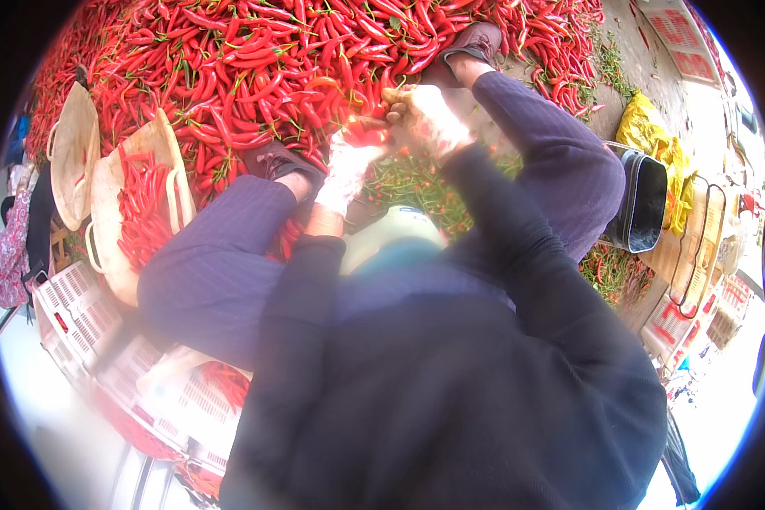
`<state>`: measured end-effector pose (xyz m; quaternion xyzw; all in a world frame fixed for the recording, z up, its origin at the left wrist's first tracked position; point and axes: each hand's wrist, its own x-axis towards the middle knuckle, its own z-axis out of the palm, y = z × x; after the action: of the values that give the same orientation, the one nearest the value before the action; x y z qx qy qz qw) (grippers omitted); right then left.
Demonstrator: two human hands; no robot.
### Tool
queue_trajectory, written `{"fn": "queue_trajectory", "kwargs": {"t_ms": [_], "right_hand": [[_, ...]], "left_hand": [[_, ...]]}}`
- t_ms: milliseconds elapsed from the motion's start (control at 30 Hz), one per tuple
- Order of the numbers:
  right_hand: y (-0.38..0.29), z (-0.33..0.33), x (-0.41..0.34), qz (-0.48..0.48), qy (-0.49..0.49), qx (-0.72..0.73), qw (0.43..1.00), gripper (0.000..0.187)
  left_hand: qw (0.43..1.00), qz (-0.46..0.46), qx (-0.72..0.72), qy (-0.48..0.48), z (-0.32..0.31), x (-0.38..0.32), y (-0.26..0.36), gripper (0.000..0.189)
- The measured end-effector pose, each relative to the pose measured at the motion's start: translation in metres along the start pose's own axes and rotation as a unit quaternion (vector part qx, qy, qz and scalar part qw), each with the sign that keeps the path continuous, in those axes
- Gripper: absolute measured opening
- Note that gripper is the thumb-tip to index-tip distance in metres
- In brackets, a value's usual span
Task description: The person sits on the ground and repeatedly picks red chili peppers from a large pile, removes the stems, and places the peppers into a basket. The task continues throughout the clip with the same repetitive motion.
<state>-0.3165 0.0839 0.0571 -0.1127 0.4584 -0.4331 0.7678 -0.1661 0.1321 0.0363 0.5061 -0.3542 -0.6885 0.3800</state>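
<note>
My left hand (350,159), in a pale, stained glove, holds several red chili peppers (364,132) at the near edge of a large heap of red chili peppers (261,70). Just to its right, my right hand (424,115), gloved and stained too, is close to those peppers with its fingers bent. Glare hides whether anything is between the right fingers. Below both hands, green pepper stems (414,182) with small red bits lie on the ground between my shoes.
A pale basin (118,217) with red peppers stands at the left, beside another pale basin (73,153). White plastic crates (80,306) are at the lower left. On the right are a black container (647,201), a yellow bag (650,127) and more crates (669,325).
</note>
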Motion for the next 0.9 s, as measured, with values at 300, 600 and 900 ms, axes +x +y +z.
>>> {"fn": "queue_trajectory", "kwargs": {"t_ms": [300,600,900], "right_hand": [[-0.030,-0.069,-0.016,0.013,-0.122,-0.847,0.518,0.025],[0.014,0.015,-0.020,0.009,-0.219,-0.141,0.965,0.029],[0.010,0.048,-0.016,0.109,-0.246,0.029,0.963,0.023]], "left_hand": [[0.941,-0.042,-0.322,-0.089,-0.019,-0.005,0.003,0.041],[0.803,-0.056,-0.592,-0.027,-0.018,-0.012,0.025,0.032],[0.770,0.032,-0.633,-0.072,-0.030,-0.025,0.058,0.030]]}}
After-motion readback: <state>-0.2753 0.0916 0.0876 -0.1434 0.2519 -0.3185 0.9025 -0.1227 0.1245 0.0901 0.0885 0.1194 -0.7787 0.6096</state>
